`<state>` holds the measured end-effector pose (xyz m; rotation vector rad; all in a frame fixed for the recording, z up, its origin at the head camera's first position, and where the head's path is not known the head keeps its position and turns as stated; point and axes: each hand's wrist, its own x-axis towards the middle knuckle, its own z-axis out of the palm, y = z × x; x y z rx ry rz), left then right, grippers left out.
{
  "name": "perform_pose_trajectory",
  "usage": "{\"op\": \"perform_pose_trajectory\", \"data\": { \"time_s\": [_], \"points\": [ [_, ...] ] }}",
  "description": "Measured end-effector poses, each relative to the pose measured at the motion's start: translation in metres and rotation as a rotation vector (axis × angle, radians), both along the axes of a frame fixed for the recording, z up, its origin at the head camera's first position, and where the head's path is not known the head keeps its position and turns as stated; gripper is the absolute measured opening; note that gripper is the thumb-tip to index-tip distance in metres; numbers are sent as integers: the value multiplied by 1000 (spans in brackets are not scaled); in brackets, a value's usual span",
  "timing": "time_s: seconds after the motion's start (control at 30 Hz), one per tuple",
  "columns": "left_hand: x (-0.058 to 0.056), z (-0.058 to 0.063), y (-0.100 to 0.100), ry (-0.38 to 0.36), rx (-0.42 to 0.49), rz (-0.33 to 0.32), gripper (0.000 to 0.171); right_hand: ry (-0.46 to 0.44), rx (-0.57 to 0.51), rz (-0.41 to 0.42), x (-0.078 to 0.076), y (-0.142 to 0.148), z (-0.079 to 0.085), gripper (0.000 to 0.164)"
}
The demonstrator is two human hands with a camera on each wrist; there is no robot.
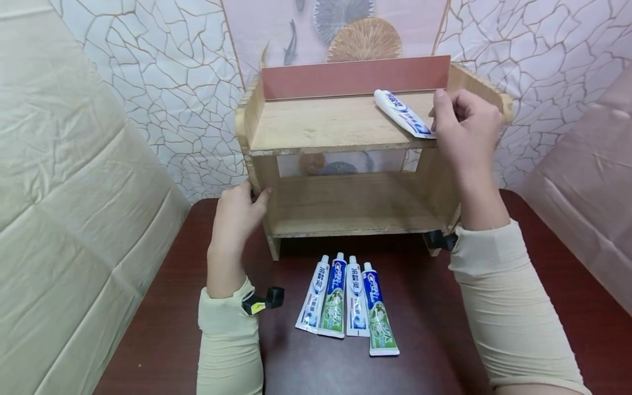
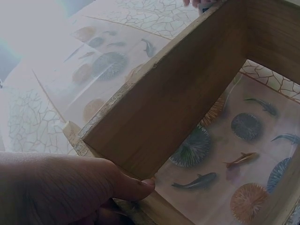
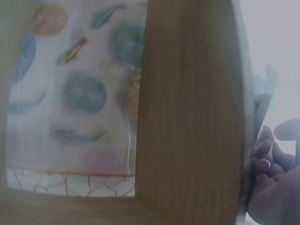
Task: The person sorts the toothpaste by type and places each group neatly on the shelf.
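Caution: the tube (image 1: pixel 401 114) lies at one o'clock on the shelf (image 1: pixel 316 126), close to its front; a knock from my right hand (image 1: pixel 469 126) could drop it. My left hand (image 1: pixel 239 214) grips the shelf. Whether my curled right fingers (image 3: pixel 263 149) pinch, I cannot tell.

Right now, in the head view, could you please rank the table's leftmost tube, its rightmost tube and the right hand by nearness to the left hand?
1. Leftmost tube: to its lower right, on the table.
2. Rightmost tube: further right.
3. Right hand: upper right, at the top shelf.
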<state>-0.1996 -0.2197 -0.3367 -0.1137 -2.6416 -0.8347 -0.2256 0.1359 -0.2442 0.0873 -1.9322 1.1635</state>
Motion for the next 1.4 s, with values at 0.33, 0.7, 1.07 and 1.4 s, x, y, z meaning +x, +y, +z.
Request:
{"op": "perform_pose_trajectory", "data": {
  "time_s": [0.33, 0.7, 1.07, 1.4],
  "points": [
    [-1, 0, -2, 9, -16, 0, 36, 6, 97, 207, 45, -22, -59, 39],
    [-1, 0, -1, -12, -5, 6, 38, -607, 560, 547, 46, -24, -127, 37],
    [-1, 0, -2, -13, 12, 11, 40, -992, 964, 815, 46, -36, -157, 36],
    [-3, -1, -1, -16, 8, 9, 42, -1238, 865, 650, 38, -43, -185, 44]
  ]
}}
